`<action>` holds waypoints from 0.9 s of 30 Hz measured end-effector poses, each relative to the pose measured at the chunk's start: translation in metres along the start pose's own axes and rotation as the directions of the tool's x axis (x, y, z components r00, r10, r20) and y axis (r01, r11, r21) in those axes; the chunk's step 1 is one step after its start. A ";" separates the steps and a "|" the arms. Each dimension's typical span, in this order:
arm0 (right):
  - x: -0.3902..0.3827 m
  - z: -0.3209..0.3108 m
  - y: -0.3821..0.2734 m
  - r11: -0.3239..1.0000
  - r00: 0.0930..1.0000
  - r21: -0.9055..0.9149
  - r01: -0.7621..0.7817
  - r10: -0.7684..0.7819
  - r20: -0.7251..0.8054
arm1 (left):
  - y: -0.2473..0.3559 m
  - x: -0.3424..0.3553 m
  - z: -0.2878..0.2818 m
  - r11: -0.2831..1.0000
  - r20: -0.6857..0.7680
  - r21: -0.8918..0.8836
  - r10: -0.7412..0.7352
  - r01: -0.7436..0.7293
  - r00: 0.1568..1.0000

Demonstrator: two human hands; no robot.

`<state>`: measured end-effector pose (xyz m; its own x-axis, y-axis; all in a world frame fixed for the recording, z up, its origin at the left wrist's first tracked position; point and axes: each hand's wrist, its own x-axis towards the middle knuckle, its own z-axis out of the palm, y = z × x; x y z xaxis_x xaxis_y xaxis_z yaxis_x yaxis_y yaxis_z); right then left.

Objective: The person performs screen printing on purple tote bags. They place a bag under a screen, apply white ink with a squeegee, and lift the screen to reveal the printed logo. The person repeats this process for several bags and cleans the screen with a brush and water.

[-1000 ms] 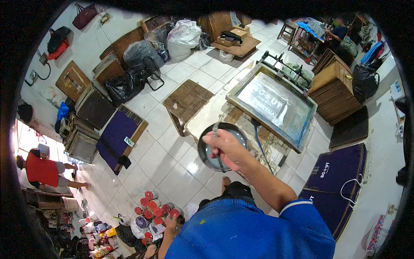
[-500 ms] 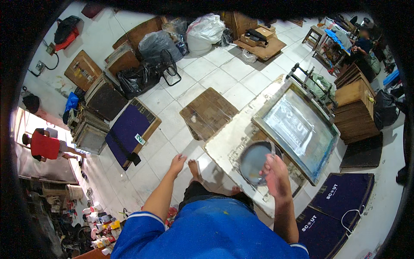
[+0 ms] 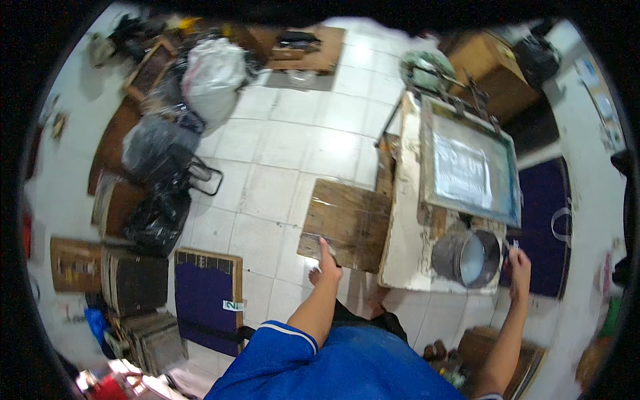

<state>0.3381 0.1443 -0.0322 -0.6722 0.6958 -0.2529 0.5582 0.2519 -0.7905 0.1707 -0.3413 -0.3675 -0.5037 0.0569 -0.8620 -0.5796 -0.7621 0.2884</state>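
Occupying the near end of the cream-topped worktable, the dark bucket lies just left of the right hand, its mouth showing pale grey-blue liquid. Whether its base rests fully on the tabletop cannot be told. The vessel is probably stiff-walled and fairly heavy for its contents, apt to slosh if tipped and slippery where wet; the sound hold would be a handle, centred above the mouth, with a second palm under the base. The right hand, fingers drawn in, is beside the rim; blur hides whether it grips anything. The left hand, well apart from the bucket, extends one digit with the others loosely bent; nothing in its grasp can be made out. Under and ahead of it is the brown wooden stool. Forward of the right hand and slightly leftward lies the framed screen. Outward of that hand stands a purple-covered board; another lies left of the left hand.
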 end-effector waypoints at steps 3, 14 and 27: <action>0.007 -0.011 0.039 0.990 0.975 -0.140 0.026 -0.056 -0.216 | 0.045 0.010 -0.005 0.999 0.100 -0.016 0.034 -0.033 0.994; -0.085 0.039 0.094 0.893 0.883 -0.445 0.062 -0.257 -0.393 | 0.317 0.068 0.025 0.860 0.276 0.488 0.007 -0.146 0.961; 0.001 0.121 0.055 0.883 0.997 -0.464 -0.076 0.082 -0.009 | 0.489 0.083 -0.078 0.455 -0.049 0.888 0.245 -0.070 0.968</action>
<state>0.3091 0.0776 -0.1434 -0.6202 0.7199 -0.3118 0.7696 0.4813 -0.4196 -0.1045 -0.7596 -0.3305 -0.5985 -0.1631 -0.7843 -0.7969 0.2220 0.5619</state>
